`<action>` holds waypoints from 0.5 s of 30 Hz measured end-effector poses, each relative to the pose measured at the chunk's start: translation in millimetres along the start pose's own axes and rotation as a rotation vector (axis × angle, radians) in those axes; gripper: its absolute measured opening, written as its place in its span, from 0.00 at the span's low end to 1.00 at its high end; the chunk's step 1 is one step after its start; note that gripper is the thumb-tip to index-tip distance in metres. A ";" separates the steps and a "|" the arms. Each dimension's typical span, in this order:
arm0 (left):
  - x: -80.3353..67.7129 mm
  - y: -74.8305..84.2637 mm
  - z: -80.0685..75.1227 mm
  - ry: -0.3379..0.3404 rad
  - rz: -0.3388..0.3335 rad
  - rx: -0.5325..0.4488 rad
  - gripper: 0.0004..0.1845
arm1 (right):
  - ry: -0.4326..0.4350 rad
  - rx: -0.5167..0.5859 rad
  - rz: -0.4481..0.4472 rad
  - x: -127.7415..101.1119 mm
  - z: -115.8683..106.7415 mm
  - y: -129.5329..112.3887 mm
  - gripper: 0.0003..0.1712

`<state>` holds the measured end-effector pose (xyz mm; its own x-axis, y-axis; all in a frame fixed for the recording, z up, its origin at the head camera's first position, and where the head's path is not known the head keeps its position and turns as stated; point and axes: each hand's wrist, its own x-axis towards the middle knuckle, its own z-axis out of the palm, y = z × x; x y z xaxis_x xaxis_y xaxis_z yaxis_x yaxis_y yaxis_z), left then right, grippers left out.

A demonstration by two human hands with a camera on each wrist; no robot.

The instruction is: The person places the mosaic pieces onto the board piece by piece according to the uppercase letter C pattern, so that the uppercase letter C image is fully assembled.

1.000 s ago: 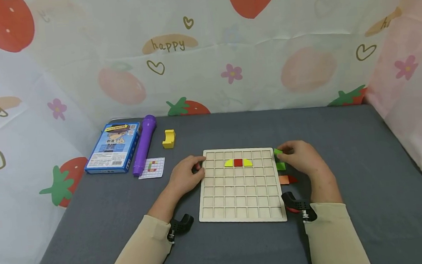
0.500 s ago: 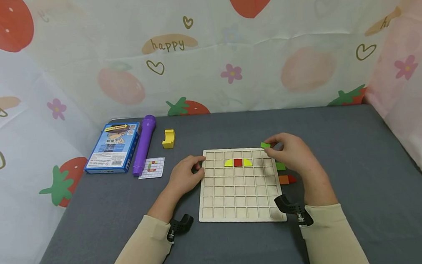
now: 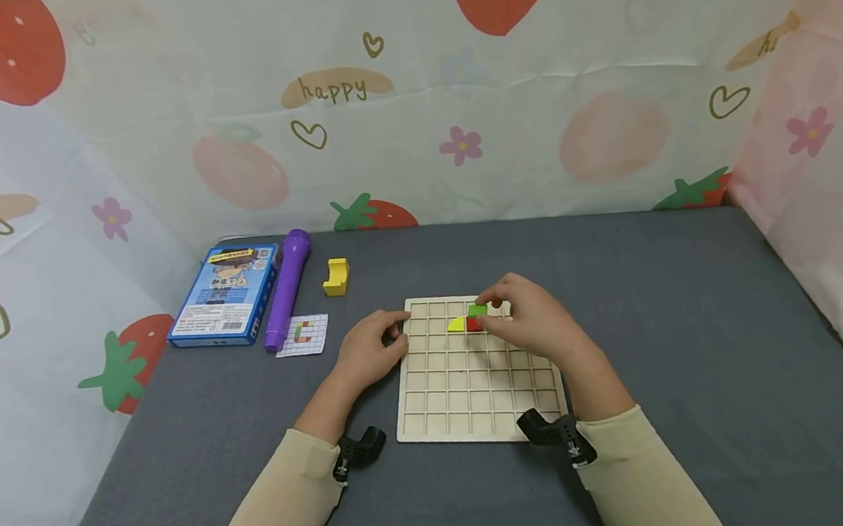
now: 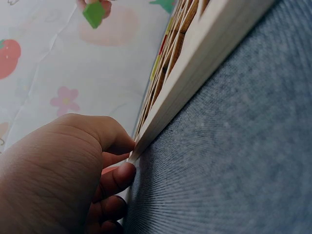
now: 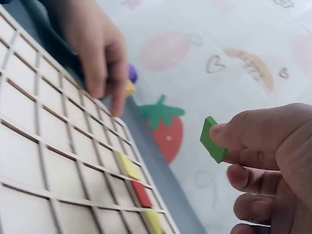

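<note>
Right hand (image 3: pixel 528 320) pinches a green piece (image 5: pixel 212 141) above the board (image 3: pixel 449 403); left hand (image 3: pixel 367 351) pinches the board's left edge.
Two yellow pieces (image 5: pixel 129 166) with a red piece (image 5: pixel 141 194) between them lie in its cells; the green piece is not yet set down.

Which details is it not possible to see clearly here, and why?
Right wrist view: lower yellow piece, cut off by the bottom edge.
Head view: that piece, covered by the right hand.
Head view: small print on the box, too small.
Head view: part of the card, behind the purple stick.
</note>
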<state>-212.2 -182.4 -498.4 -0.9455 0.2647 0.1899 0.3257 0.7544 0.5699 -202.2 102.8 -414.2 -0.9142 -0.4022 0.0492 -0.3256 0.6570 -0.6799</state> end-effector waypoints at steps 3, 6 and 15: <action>0.0 0.3 -0.3 -0.002 -0.003 0.000 0.21 | -0.027 -0.018 -0.009 2.1 10.6 -3.7 0.16; 0.1 0.6 -0.6 -0.002 -0.004 0.000 0.21 | -0.056 -0.019 -0.010 4.4 19.7 -4.3 0.15; 0.2 0.5 -0.5 -0.014 -0.015 0.007 0.21 | -0.136 -0.031 0.010 13.4 40.0 0.7 0.15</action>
<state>-212.2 -182.2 -497.7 -0.9500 0.2615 0.1704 0.3116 0.7622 0.5674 -205.0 72.3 -443.2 -0.8769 -0.4770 -0.0590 -0.3258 0.6802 -0.6567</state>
